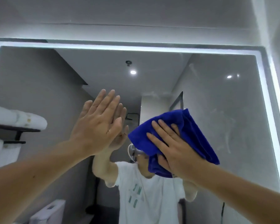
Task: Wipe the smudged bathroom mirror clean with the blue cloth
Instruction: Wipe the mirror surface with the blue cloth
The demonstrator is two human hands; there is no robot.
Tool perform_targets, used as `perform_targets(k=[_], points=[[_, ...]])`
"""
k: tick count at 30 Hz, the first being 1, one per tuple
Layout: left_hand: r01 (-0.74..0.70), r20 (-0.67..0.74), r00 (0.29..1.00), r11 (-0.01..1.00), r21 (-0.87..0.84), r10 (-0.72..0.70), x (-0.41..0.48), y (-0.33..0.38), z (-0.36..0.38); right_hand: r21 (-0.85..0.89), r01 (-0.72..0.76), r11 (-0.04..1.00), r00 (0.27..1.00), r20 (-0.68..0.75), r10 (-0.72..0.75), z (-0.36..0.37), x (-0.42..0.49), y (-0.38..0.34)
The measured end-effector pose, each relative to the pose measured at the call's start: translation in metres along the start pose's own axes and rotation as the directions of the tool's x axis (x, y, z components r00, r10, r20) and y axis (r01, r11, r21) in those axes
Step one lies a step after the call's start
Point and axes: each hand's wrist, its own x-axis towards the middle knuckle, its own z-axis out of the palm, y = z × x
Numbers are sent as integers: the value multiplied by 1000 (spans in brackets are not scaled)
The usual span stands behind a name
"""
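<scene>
Blue cloth (191, 131) pressed on mirror (225, 94) under flat right grip (173, 147); left grip (99, 123) wide, fingers straight; shirt print (136, 194) unreadable.

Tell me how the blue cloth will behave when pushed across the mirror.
The blue cloth is probably floppy: it bunches in folds and droops past the right hand. Likely light, since that flat hand alone pins it to the mirror. Its plush pile should drag rather than slip.

From the blue cloth (192, 135) under the right hand (176, 151), the mirror (217, 81) glass lay open toward 12, 1 and 3 o'clock as far as its lit border (268, 94), while at 9 o'clock the left hand (97, 126), flat against the glass just beside the cloth, blocked that way.
</scene>
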Motion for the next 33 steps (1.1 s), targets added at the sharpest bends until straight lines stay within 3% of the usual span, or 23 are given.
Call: perform_targets(k=[4,9,13,16,20,24,26,28,33], points=[[-23,-19,1000,1000,10,23,24,-8,-5,12,-25,1000,998,-65,25,-18,56,50],[-31,-71,997,999,-9,30,34,-23,-18,80,-339,937,938,-43,343,-45,151,115],[-24,-83,996,1000,-9,23,32,-36,-27,74,-453,888,882,-107,459,-39,174,89],[-17,-81,997,1000,-19,16,29,-44,-31,92,-361,928,923,-109,370,-24,135,48],[-41,-79,996,999,2,41,26,-48,-32,51,-59,997,996,-67,62,-1,50,-17],[-61,-82,995,998,16,62,33,-46,-35,-74,125,989,992,41,-122,-5,46,4],[-61,-90,994,998,4,62,40,-43,-37,0,37,999,999,31,-37,-17,78,33],[-76,-84,994,997,9,77,45,-38,-36,50,-173,984,984,-30,175,-28,111,70],[-104,-69,992,991,84,110,67,-29,-37,88,-527,846,844,-66,532,-61,175,150]])
